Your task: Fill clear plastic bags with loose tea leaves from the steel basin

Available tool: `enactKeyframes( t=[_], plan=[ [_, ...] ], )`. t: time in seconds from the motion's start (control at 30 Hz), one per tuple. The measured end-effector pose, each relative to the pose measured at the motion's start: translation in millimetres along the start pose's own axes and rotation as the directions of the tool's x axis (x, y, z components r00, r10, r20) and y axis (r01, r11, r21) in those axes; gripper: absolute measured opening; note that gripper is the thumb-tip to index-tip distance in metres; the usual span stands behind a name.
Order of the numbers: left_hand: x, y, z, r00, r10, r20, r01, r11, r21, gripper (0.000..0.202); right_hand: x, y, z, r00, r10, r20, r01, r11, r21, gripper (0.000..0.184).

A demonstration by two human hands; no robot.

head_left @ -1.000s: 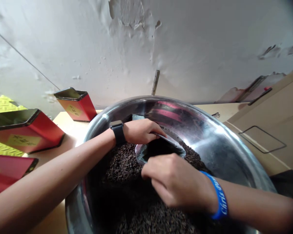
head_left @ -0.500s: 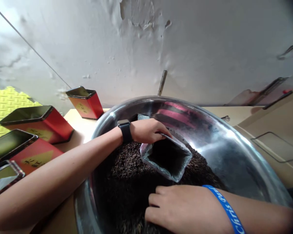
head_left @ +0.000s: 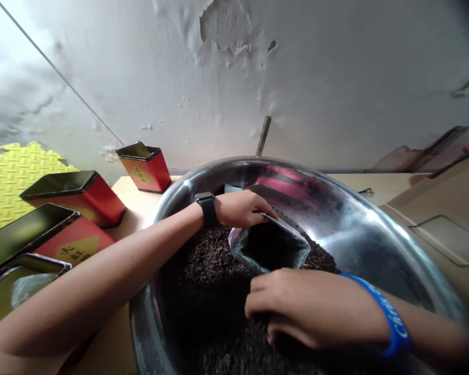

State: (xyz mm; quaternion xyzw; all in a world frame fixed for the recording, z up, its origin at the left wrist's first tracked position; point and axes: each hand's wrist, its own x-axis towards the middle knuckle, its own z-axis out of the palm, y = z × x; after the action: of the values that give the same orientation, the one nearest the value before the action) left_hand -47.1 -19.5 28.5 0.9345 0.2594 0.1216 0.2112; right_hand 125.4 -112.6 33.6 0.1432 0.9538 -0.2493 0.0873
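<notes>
A large steel basin [head_left: 359, 250] holds a heap of loose dark tea leaves [head_left: 214, 260]. My left hand [head_left: 242, 208], with a black watch on its wrist, pinches the upper edge of a foil-lined bag [head_left: 271, 247]. The bag's mouth gapes open and its lower edge lies on the heap. Just below the bag, my right hand [head_left: 308, 307], wearing a blue wristband, curls its fingers into the leaves. The fingertips are mostly buried.
Several red tea tins with yellow labels stand open on a pale wooden table [head_left: 133, 208] to the left, including one at the back [head_left: 144, 169]. A yellow foam mat [head_left: 19, 177] lies beyond them. Cardboard [head_left: 433, 208] rises at the right, and a peeling white wall stands behind.
My right hand has gone from lying flat on the leaves to curling into them, and it has moved up towards the bag. My left hand still holds the bag.
</notes>
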Motion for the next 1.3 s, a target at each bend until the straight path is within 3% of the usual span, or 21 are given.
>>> enactKeyframes(
  t=[0.1,0.23,0.33,0.43,0.5,0.6,0.67,0.73,0.83,0.97,1.17,1.23,1.3],
  plan=[
    [1,0,0.5,1.0,-0.002,-0.002,0.002,1.0,-0.016,0.031,-3,10,-15,0.981,0.09,-0.17,-0.084,0.996,0.042,0.015],
    [3,-2,1.9,1.0,-0.003,-0.019,0.002,1.0,-0.02,0.034,-1,26,-15,0.869,0.222,-0.442,-0.288,0.954,-0.087,0.017],
    [4,-4,3.1,0.998,-0.034,-0.047,0.034,0.999,-0.001,0.036,4,27,-7,0.832,0.237,-0.502,-0.379,0.903,-0.202,0.018],
    [4,-5,4.8,0.996,-0.054,-0.072,0.055,0.998,0.015,0.034,7,16,-2,0.827,0.171,-0.536,-0.328,0.921,-0.212,0.018],
    [4,-7,6.2,0.995,-0.054,-0.089,0.056,0.998,0.019,0.033,8,6,1,0.875,0.096,-0.475,-0.179,0.975,-0.132,0.019],
    [4,-9,8.2,0.993,-0.06,-0.1,0.062,0.998,0.02,0.032,7,-4,10,0.981,-0.062,-0.185,0.06,0.998,-0.013,0.026],
    [5,-11,9.1,0.993,-0.062,-0.102,0.064,0.998,0.021,0.031,8,-5,18,0.994,-0.11,-0.015,0.11,0.993,-0.03,0.042],
    [5,-12,9.3,0.993,-0.066,-0.101,0.069,0.997,0.021,0.031,10,-3,26,0.993,-0.1,0.068,0.107,0.989,-0.1,0.053],
    [5,-11,8.5,0.992,-0.077,-0.1,0.079,0.997,0.016,0.031,11,-1,31,0.987,-0.104,0.125,0.127,0.972,-0.196,0.055],
    [5,-9,7.2,0.991,-0.09,-0.094,0.092,0.996,0.015,0.031,6,-4,36,0.981,-0.127,0.15,0.165,0.946,-0.279,0.036],
    [4,-7,6.9,0.99,-0.091,-0.108,0.09,0.996,-0.013,0.03,3,-5,36,0.969,-0.041,0.244,0.107,0.959,-0.263,0.018],
    [4,-6,6.9,0.989,-0.097,-0.111,0.096,0.995,-0.019,0.03,4,-3,28,0.972,-0.049,0.231,0.103,0.968,-0.228,0.014],
    [4,-6,6.9,0.987,-0.11,-0.117,0.109,0.994,-0.018,0.029,4,0,16,0.988,-0.075,0.138,0.096,0.983,-0.157,0.016]
  ],
)
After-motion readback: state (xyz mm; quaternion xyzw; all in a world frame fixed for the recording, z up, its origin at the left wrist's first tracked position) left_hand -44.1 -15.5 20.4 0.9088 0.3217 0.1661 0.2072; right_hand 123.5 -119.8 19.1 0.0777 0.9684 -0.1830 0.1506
